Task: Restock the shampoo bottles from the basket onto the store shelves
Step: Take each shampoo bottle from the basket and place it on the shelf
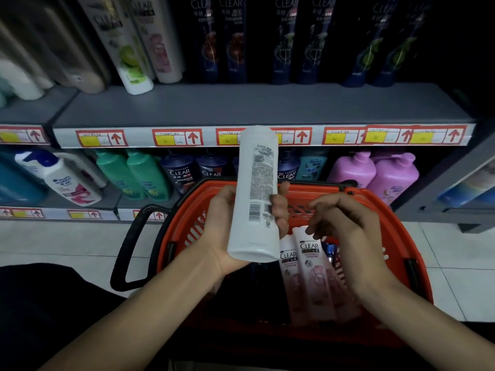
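Two hands in view, both forearms reaching forward over an orange basket [388, 210] on the floor. Left hand [222, 223]: palm turned inward and up, wrapped round the lower half of a white shampoo bottle [257, 183], fingertips [280, 207] showing on the bottle's right side. Firm hold, bottle lifted clear above the basket. Bottle's long axis runs near upright in frame, leaning slightly right at the top; flat end low by the wrist, rounded end up, overlapping the price strip [176, 137] in this view. Back label and barcode face the camera.

Right hand [345, 234]: back of hand toward camera, fingers loosely curled and pointing left and down, holding nothing. It hovers over two pink-and-white CLEAR bottles [310, 269] lying side by side inside the basket, long axes running front to back, printed fronts up. Fingertips sit right at the far end of one; contact cannot be told. A small blue item [330, 250] lies beside them, partly hidden. Black basket handle [134, 247] hangs down on the left.

Grey upper shelf [241, 105] has bare front space; white bottles [126, 44] and dark bottles [267, 41] stand at its back. Lower shelf holds green bottles [134, 175] and purple pump bottles [375, 175].
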`<move>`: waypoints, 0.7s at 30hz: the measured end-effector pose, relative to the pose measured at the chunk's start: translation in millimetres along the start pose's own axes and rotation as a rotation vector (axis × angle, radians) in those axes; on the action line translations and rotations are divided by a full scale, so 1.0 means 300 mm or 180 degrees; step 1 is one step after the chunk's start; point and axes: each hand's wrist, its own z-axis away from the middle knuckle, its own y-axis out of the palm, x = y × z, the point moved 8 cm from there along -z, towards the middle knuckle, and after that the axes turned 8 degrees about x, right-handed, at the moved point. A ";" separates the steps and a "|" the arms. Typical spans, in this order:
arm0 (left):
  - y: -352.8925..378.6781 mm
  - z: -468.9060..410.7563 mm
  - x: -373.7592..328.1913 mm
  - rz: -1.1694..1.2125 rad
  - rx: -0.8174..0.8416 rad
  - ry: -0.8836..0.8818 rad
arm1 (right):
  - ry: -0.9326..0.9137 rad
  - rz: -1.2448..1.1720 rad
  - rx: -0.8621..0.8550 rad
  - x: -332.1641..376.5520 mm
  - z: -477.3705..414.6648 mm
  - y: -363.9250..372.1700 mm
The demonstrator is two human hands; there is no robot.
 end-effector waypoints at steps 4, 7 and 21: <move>-0.002 0.041 -0.061 -0.0799 -0.0418 0.0563 | -0.0022 -0.0009 0.0119 0.008 0.006 0.016; 0.011 0.047 -0.061 -0.1228 -0.0605 0.0784 | -0.0085 -0.0030 0.0169 0.022 0.013 0.030; 0.013 0.111 -0.200 -0.2461 -0.1527 0.1758 | -0.0263 0.1737 0.0582 0.034 -0.029 0.157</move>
